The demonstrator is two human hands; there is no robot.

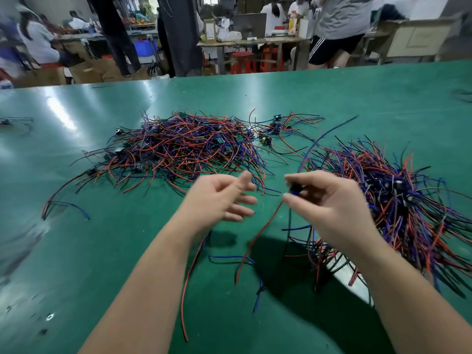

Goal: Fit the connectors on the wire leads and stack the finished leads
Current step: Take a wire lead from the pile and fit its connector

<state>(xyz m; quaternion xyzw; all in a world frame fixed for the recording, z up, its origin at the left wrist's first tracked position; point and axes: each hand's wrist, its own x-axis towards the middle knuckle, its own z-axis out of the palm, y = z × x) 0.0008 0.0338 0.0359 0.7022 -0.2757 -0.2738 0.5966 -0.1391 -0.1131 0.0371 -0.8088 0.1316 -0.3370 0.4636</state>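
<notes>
Item: one connector (296,189), small, dark with blue, held above the green table (102,251) between the two heaps. A red wire (258,233) and dark and blue wires trail from it toward the near edge. Handling, by judgement: seat each wire fully, keep the trailing ends untangled, then lay the piece on the right heap (398,195) with its body aligned to the others. Grip: right hand (329,200) pinches the connector between thumb and fingertips, other fingers curled close. Left hand (219,198) holds nothing, fingers spread and relaxed, motion-blurred, just beside. Loose heap (184,146) lies farther back, centre. A white sheet (344,269) shows under the right heap.
</notes>
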